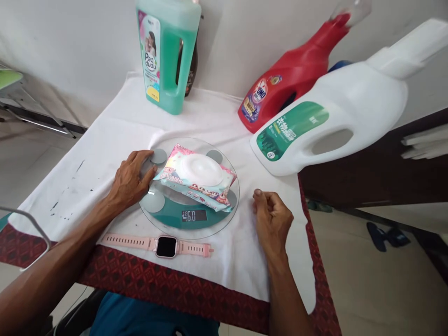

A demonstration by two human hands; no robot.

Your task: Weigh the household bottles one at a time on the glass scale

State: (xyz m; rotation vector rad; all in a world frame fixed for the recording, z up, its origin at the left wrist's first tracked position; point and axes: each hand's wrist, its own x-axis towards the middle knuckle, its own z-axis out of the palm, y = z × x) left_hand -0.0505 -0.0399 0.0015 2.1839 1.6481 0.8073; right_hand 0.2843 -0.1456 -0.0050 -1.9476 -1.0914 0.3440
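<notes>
A pack of wet wipes (198, 175) with a white lid lies on a round glass scale (175, 217), whose lit display shows digits. At the scale's left rim rests my left hand (131, 179), thumb and fingers apart, next to a metal disc and near the pack's left end. It grips nothing that I can see. My right hand (273, 217) lies on the cloth to the right of the scale, fingers curled in and closed, with nothing visible in them. Below the scale stretches a smartwatch (166, 246) with a pink strap and a dark screen.
A green jug (170, 60) stands at the back, partly hiding a dark bottle (192, 65). On the right are a red detergent bottle (280, 74) and a large white detergent bottle (336, 102). A white cloth (94, 144) covers the table. Slippers (387, 235) lie on the floor.
</notes>
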